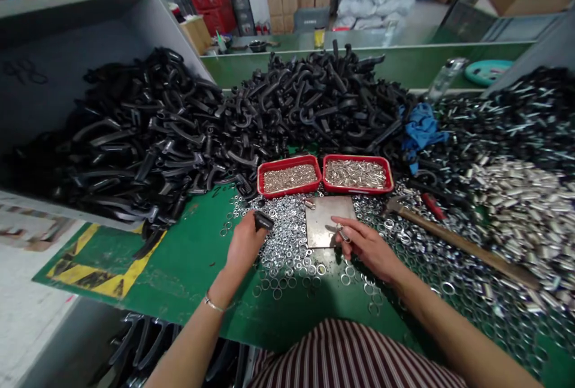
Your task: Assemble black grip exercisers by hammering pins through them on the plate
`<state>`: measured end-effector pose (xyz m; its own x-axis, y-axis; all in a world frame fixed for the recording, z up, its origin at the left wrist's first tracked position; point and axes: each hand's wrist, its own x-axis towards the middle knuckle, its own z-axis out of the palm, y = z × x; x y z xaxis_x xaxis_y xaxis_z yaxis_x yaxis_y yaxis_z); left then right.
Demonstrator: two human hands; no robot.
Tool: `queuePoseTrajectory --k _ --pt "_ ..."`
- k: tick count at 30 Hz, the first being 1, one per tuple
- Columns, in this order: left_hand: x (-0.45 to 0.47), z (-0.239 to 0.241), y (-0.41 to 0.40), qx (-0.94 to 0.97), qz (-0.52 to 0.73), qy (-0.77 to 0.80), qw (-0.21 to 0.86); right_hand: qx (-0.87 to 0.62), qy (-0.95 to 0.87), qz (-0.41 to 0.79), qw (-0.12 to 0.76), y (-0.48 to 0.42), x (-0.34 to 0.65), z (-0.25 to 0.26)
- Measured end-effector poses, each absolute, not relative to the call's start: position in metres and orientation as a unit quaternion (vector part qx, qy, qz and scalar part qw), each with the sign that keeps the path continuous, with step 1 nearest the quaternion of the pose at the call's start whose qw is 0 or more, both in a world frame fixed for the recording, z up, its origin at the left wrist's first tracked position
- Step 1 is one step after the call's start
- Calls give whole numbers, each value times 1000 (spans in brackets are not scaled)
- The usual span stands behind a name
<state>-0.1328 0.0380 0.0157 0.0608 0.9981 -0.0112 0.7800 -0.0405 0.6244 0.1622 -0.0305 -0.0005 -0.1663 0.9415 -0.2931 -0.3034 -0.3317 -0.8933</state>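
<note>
While the left hand point(245, 241) curls around a short black piece point(263, 220), its fingers pressed together on it with one end sticking out toward the metal plate point(324, 215), the right hand point(369, 248) rests at the plate's right edge. Its thumb and first fingers point(345, 224) pinch a small metal part point(343, 235) just over the plate's lower right corner; whether the part touches the plate cannot be told. The plate lies flat on the green table point(188, 265), with the black piece just to its left. All around the plate, thickest on its left and below it, shiny washers point(287, 238) are strewn over the table. Right behind the plate stand two red trays side by side: the left tray point(288, 176) holds fine small metal bits, the right tray point(358, 173) holds longer silvery pins. To the right of the plate lies a hammer point(467, 248), its head nearest the plate and its wooden handle running away to the right. Farther right of the plate spreads a heap of silvery sleeves point(516, 196). Behind the trays, well beyond the plate, rises a big pile of black curved handles point(179, 130), and a blue cloth point(420, 128) lies at the pile's right end. A thin bracelet point(212, 304) sits on the left wrist.
</note>
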Motion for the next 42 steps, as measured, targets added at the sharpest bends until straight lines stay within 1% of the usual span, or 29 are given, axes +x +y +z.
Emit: queuePoseTrajectory --k 2,4,5,7,9,12,16,20,22,24,26,28,30,31,33,34,38,42 --pt "-108 20 27 628 303 596 399 -433 -324 704 460 -33 166 -2" --pt "-75 18 18 561 330 525 548 -422 -302 709 477 -34 167 -1" --pt "-58 16 14 534 336 496 597 -421 -302 704 486 -34 168 0" --pt "-28 10 10 505 335 455 652 -429 -325 684 493 -34 169 6" --pt "-8 7 10 497 334 427 677 -437 -368 660 488 -32 174 13" --pt "6 9 14 500 328 396 697 -436 -407 648 474 -27 185 19" --pt "8 13 24 525 313 385 692 -411 -363 699 459 -14 204 17" --pt "9 9 32 558 319 376 667 -377 -321 764 414 0 217 12" --pt "10 8 35 592 327 379 632 -383 -330 763 401 6 219 13" --pt "12 9 39 637 338 388 574 -422 -376 711 418 11 220 17" --pt "14 12 44 675 350 400 512 -474 -456 607 445 17 220 25" --pt "13 15 52 691 353 399 488 -507 -540 499 449 22 221 33" --pt "11 16 60 675 341 379 533 -516 -588 443 437 27 223 40" --pt "10 15 64 652 336 371 570 -517 -597 437 431 29 223 42" --pt "8 11 70 595 335 368 631 -519 -585 455 425 32 223 42" --pt "8 7 73 571 344 378 643 -521 -568 472 428 32 222 40" --pt "16 -8 73 528 385 428 625 -510 -471 526 491 30 207 26" --pt "28 -15 66 495 400 451 626 -524 -441 503 527 24 185 17"
